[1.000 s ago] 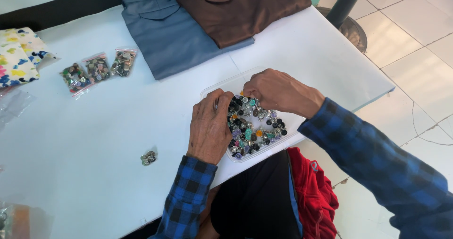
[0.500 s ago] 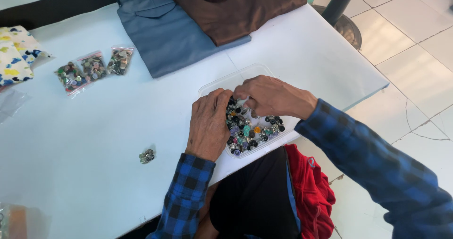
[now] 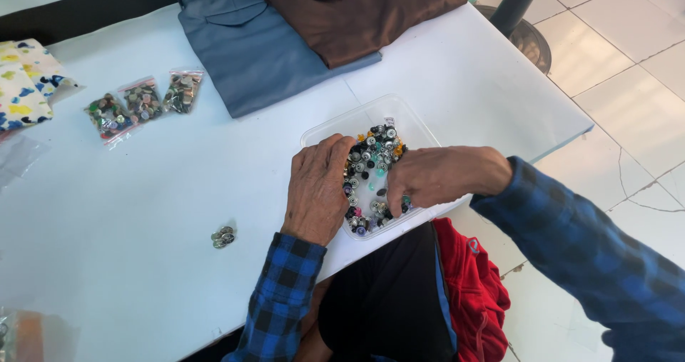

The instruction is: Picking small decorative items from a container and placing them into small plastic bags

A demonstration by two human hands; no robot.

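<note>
Sitting at the near right edge of the white tabletop [image 3: 143, 262], a clear plastic tray [image 3: 371, 119] holds a heap of mixed buttons [image 3: 371, 158] in black, silver, teal and yellow. Both hands work inside it. The left hand [image 3: 317, 187] lies palm down over the tray's left wall, fingers curled into the heap; whether it pinches anything cannot be told. The right hand [image 3: 435, 176] reaches in from the right with its fingertips bunched low among the buttons, and what they grip is hidden.

Compared with half a second ago, the right hand has slid from the far end of the tray toward its near end, leaving the far part of the heap uncovered. The left hand has barely shifted.

Left of the left wrist, a small cluster of buttons [image 3: 222, 237] lies alone on bare tabletop. Farther off, toward the far left, three small bags of buttons [image 3: 143, 101] lie side by side, next to a patterned cloth [image 3: 25, 83]. Folded grey-blue trousers [image 3: 250, 48] and a brown garment [image 3: 357, 12] rest at the far edge. The tray's near wall stands close to the table's edge, above a red cloth [image 3: 471, 283].
</note>
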